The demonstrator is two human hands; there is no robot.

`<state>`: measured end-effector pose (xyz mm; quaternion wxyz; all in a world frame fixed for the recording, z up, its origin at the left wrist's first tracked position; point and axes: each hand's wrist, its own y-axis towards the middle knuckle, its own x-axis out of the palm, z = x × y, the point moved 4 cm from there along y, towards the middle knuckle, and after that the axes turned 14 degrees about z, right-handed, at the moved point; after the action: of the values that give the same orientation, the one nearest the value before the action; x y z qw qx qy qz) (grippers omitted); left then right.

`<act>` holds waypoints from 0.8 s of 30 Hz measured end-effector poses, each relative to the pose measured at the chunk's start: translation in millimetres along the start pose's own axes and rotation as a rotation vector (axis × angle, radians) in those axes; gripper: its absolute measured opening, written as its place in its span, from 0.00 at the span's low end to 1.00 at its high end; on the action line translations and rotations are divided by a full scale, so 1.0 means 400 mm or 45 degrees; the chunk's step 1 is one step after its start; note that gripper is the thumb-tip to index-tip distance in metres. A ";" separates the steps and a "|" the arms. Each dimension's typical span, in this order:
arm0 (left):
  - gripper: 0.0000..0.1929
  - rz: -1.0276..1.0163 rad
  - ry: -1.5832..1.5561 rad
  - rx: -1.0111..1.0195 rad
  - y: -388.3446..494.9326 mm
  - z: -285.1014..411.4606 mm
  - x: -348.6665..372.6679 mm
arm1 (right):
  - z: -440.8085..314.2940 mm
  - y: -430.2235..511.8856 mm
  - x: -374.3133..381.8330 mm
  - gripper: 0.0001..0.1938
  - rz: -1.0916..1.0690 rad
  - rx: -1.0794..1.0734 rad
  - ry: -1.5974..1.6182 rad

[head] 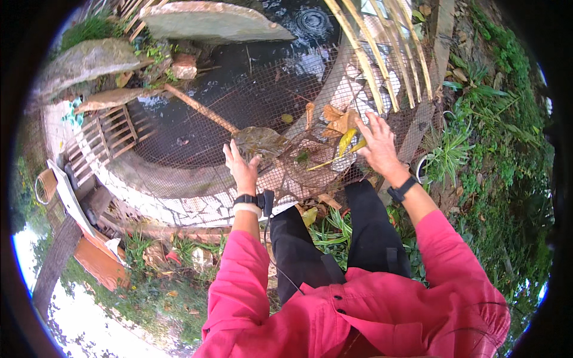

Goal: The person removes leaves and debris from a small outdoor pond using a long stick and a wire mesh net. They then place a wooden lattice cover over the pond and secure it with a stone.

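Wire mesh [201, 147] spreads over a dark pond in front of me. My left hand [241, 168] is at the near edge of a large brown-green leaf [262, 142] on the mesh; whether the fingers grip it I cannot tell. Just beyond that leaf ends a wooden pole [201, 107]. My right hand [377, 145] has its fingers apart, beside dry brown leaves [342, 121] and a yellow leaf [346, 142]. Contact between the right fingertips and these leaves is unclear. Between my hands lies a rounded piece of mesh [311, 165] with a bit of green on it.
Bamboo slats [369, 58] reach over the pond's right side. A slatted wooden rack [107, 136] leans at the left, near stone slabs [215, 20]. White stone paving [147, 206] rims the pond. A potted spider plant [443, 156] stands at the right.
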<state>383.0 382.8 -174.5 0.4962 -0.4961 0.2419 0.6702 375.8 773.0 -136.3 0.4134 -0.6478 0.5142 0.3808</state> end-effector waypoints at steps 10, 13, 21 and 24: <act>0.40 0.072 0.035 -0.100 0.038 -0.062 0.073 | -0.122 0.058 0.139 0.22 0.082 -0.048 -0.161; 0.37 0.138 -0.084 -0.120 0.029 -0.074 0.070 | -0.119 0.057 0.133 0.17 0.081 -0.092 -0.093; 0.30 -0.025 -0.808 -0.447 -0.116 -0.126 -0.036 | -0.070 -0.037 0.105 0.13 -0.119 0.175 0.368; 0.28 -0.086 -0.745 -0.568 -0.209 -0.221 -0.131 | -0.019 -0.054 0.101 0.13 -0.039 0.321 0.443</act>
<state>496.8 321.0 -147.6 0.4459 -0.3873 -0.0788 0.8031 404.9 754.6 -167.3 0.4019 -0.6545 0.6117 0.1896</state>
